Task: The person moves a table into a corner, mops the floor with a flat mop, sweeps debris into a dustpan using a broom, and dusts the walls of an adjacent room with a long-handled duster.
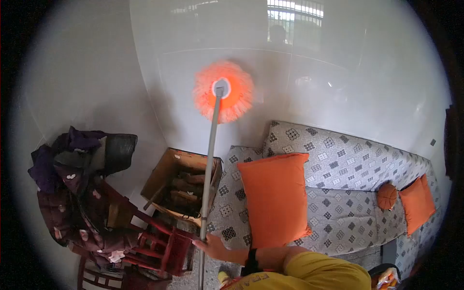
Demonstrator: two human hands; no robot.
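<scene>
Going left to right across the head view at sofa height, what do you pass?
Chair piled with dark clothes → cardboard box of wood → mop pole → big orange cushion → orange ball → small orange cushion.

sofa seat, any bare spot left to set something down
Bare patterned grey sofa seat lies between the large orange cushion and the small orange ball. The left end is crowded: cardboard box, red wooden chair heaped with dark clothes.

Setting: a home living room.
Patterned sofa (338, 193) with orange cushions (275, 198) against a glossy white tiled wall (338, 87); clothes (77, 188) heaped on a red chair (159, 246); a cardboard box (181, 186) in the corner.
</scene>
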